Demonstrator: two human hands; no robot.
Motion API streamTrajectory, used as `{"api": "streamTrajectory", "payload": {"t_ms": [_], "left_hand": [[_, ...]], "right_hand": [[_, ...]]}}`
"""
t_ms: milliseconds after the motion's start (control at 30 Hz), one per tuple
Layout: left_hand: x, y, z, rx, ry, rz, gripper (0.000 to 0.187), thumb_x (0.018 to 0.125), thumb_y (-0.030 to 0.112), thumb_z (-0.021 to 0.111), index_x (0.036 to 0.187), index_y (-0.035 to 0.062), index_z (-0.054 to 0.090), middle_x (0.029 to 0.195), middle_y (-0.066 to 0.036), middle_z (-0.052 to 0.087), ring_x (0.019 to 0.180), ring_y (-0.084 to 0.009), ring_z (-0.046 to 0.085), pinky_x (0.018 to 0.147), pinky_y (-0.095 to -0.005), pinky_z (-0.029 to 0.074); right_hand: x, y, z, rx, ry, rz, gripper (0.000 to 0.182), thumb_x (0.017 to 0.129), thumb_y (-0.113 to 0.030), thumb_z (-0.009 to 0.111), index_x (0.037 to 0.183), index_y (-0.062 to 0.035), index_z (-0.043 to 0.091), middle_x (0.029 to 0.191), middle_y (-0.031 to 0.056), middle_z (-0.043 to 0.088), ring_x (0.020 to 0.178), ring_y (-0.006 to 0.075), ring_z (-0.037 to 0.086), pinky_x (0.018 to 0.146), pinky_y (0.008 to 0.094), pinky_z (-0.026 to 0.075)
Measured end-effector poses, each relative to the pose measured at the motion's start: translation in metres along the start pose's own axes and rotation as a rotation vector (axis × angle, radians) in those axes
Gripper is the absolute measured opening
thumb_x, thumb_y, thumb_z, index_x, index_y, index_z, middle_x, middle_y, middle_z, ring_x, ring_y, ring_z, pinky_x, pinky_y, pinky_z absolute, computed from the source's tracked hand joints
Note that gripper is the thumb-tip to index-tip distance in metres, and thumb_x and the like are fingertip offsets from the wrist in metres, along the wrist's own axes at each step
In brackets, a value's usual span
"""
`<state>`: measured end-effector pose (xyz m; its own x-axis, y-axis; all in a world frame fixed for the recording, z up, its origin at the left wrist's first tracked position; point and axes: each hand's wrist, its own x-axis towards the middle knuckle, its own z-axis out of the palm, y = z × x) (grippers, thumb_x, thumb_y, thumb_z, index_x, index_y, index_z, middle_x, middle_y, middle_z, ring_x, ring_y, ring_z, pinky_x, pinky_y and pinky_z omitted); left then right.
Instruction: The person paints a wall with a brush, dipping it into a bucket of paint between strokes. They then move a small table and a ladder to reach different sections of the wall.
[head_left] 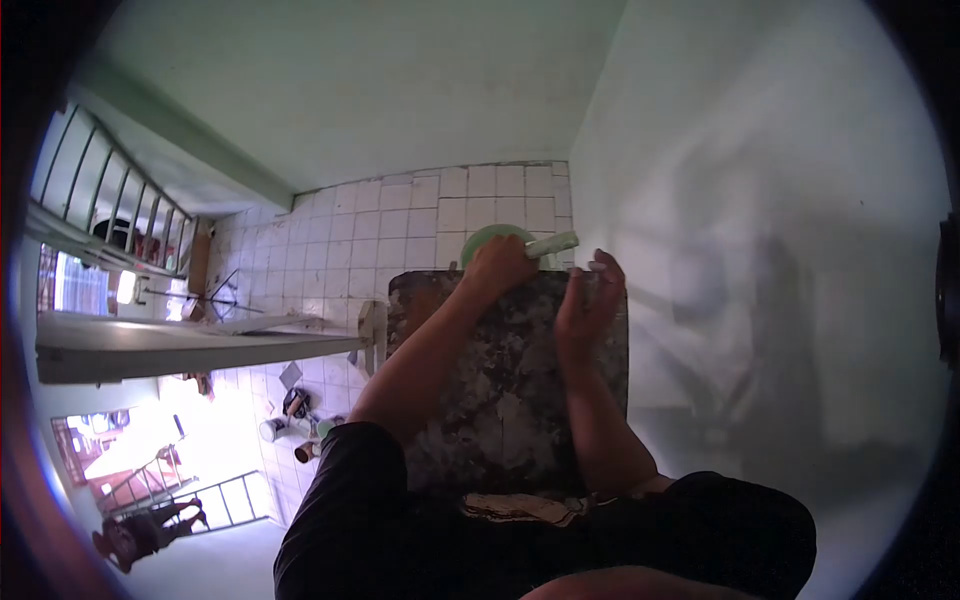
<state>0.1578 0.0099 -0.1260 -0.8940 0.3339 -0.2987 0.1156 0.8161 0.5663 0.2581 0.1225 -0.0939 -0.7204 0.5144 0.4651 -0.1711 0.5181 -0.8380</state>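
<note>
My left hand (503, 264) is closed around a pale green, flat, bar-shaped thing (553, 244), which sticks out to the right from the fingers. Its exact kind does not show. Just behind that hand is a round green container (480, 240), partly hidden by the fingers and by a stained dark board (500, 370). Over the board's far right corner, my right hand (588, 305) is raised with thumb and fingers apart. Whitish marks show at its fingertips, and no object is visible in it.
Close on the right stands a pale wall (740, 250), with white floor tiles (400, 225) below. To the left, a long white beam (200, 345) reaches toward the board. Several small containers (308, 452) lie on the floor. Beyond are railings (110, 170) and another person (145, 530).
</note>
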Motion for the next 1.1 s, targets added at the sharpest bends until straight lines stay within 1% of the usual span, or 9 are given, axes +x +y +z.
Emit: {"api": "streamTrajectory", "payload": {"t_ms": [167,233,333,567,733,833,933,1033,1100], "left_hand": [[-0.008,0.01,-0.01,0.011,-0.015,-0.003,0.031,0.073,0.03,0.057,0.087,0.0041,0.065,0.092,-0.021,0.063,0.089,-0.0364,0.06,0.081,-0.0452,0.047],[-0.006,0.012,-0.012,0.013,-0.021,-0.015,0.031,0.073,0.031,0.057,0.087,0.0044,0.065,0.092,-0.02,0.063,0.089,-0.0361,0.06,0.081,-0.045,0.047],[-0.012,0.013,-0.012,0.022,-0.02,-0.011,0.032,0.074,0.032,0.057,0.088,0.0051,0.065,0.092,-0.02,0.063,0.09,-0.0361,0.059,0.081,-0.0447,0.047],[-0.008,0.01,-0.008,0.048,-0.003,0.013,0.035,0.076,0.035,0.056,0.09,0.0043,0.064,0.09,-0.021,0.063,0.088,-0.0366,0.06,0.08,-0.0444,0.047],[-0.009,0.011,-0.007,0.045,0.0,0.026,0.036,0.076,0.036,0.056,0.089,0.0026,0.064,0.088,-0.022,0.063,0.087,-0.0369,0.06,0.079,-0.0442,0.047],[-0.004,0.005,-0.002,0.044,-0.017,0.058,0.037,0.076,0.036,0.056,0.09,0.0028,0.064,0.088,-0.022,0.063,0.087,-0.0362,0.06,0.078,-0.0439,0.047],[-0.012,0.016,-0.01,0.064,0.052,0.11,0.037,0.076,0.037,0.057,0.091,0.0039,0.064,0.088,-0.021,0.063,0.087,-0.0359,0.06,0.078,-0.0441,0.046],[-0.015,0.024,-0.016,0.027,-0.103,0.005,0.037,0.076,0.038,0.059,0.092,0.0048,0.064,0.089,-0.021,0.063,0.089,-0.0358,0.06,0.077,-0.0444,0.046],[-0.007,0.012,-0.006,0.134,-0.007,0.022,0.04,0.076,0.04,0.06,0.092,0.0041,0.064,0.087,-0.022,0.063,0.088,-0.0366,0.06,0.076,-0.0445,0.046]], "right_hand": [[0.001,0.001,-0.001,0.049,0.049,-0.037,0.027,0.082,-0.005,0.054,0.107,0.0023,0.046,0.109,0.0175,0.049,0.1,0.0306,0.048,0.088,0.0394,0.038],[0.003,-0.005,-0.007,0.037,-0.014,-0.01,0.023,0.086,-0.004,0.052,0.107,0.0013,0.043,0.113,0.0158,0.046,0.107,0.0244,0.046,0.094,0.0344,0.036],[-0.001,-0.011,-0.01,0.215,0.003,0.127,0.025,0.086,-0.003,0.052,0.108,0.0,0.042,0.115,0.0147,0.046,0.109,0.023,0.046,0.093,0.0343,0.037],[0.0,-0.052,-0.076,0.47,-0.006,0.163,0.028,0.085,-0.001,0.053,0.111,-0.0019,0.043,0.117,0.0125,0.046,0.107,0.0217,0.05,0.089,0.0315,0.041],[-0.02,-0.004,-0.146,0.016,-0.067,0.401,0.027,0.084,-0.004,0.056,0.11,-0.0036,0.046,0.106,0.0071,0.054,0.091,0.0143,0.058,0.082,0.0274,0.044],[-0.051,0.028,-0.183,-0.264,-0.254,0.511,0.031,0.083,-0.011,0.059,0.111,-0.0017,0.048,0.103,0.01,0.055,0.093,0.0206,0.057,0.08,0.0324,0.045],[-0.083,0.019,-0.197,0.072,-0.497,0.745,0.036,0.088,-0.022,0.055,0.119,-0.0065,0.045,0.096,0.0076,0.058,0.094,0.0186,0.056,0.082,0.0327,0.044],[-0.096,-0.016,-0.183,-0.101,-0.592,0.869,0.06,0.085,-0.04,0.056,0.131,-0.0083,0.033,0.11,0.0184,0.057,0.106,0.033,0.054,0.09,0.0393,0.041],[-0.093,-0.012,-0.182,-0.062,-0.61,0.9,0.066,0.084,-0.045,0.055,0.133,-0.0083,0.03,0.114,0.0221,0.054,0.109,0.0358,0.052,0.092,0.0403,0.04]]}}
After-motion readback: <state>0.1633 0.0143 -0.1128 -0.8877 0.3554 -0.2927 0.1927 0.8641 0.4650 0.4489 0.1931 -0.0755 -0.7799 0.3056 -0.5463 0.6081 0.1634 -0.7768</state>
